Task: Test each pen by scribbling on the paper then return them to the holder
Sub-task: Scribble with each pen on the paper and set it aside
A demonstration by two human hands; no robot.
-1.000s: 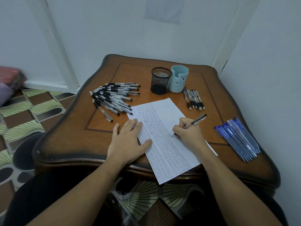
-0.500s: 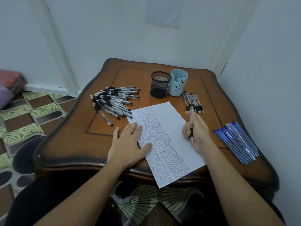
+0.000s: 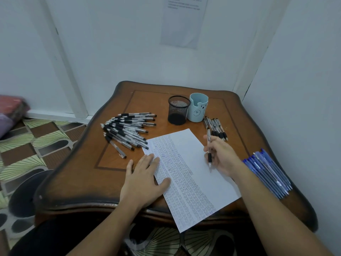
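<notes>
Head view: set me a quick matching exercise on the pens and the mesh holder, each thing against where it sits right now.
Things:
1. black mesh holder
2. blue pens
3. held pen
4. black-grip pen pile

Places:
A. by the right edge of the table
B. fanned out left of the paper
C. at the back, beside the pale blue cup
D. in the right hand, over the paper's right edge

Pairs: 1-C, 2-A, 3-D, 4-B.
</notes>
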